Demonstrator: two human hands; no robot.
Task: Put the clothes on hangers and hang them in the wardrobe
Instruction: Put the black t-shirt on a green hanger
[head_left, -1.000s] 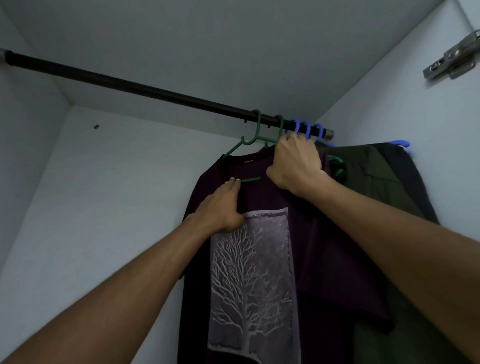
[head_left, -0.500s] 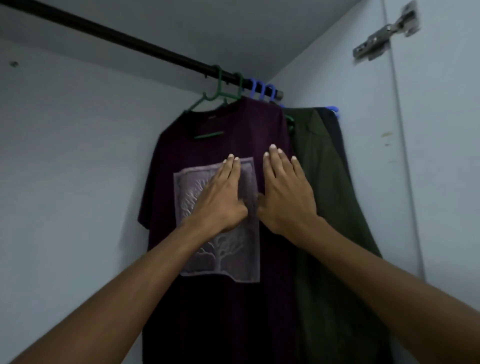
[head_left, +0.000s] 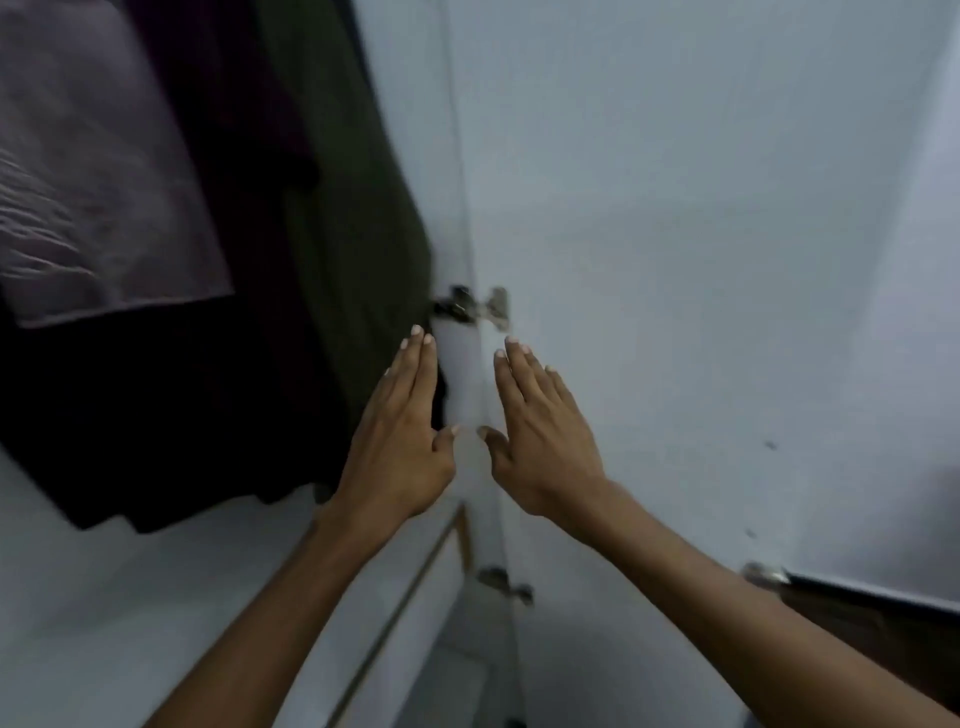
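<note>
Both hands hover at centre frame, empty, fingers straight: left hand (head_left: 397, 441), right hand (head_left: 540, 431). The dark printed T-shirt (head_left: 156, 338) and olive garment (head_left: 343, 208) hang upper left. Next, judging by this, fetch another garment; withdraw without snagging the hinge (head_left: 472, 306).

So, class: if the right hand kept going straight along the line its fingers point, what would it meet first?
Probably the metal hinge, just beyond the right hand, whose fingertips point up at it; the white door panel lies behind, though depth is unclear.

Single head view, close, facing wardrobe door (head_left: 675, 260), tilted down-right
</note>
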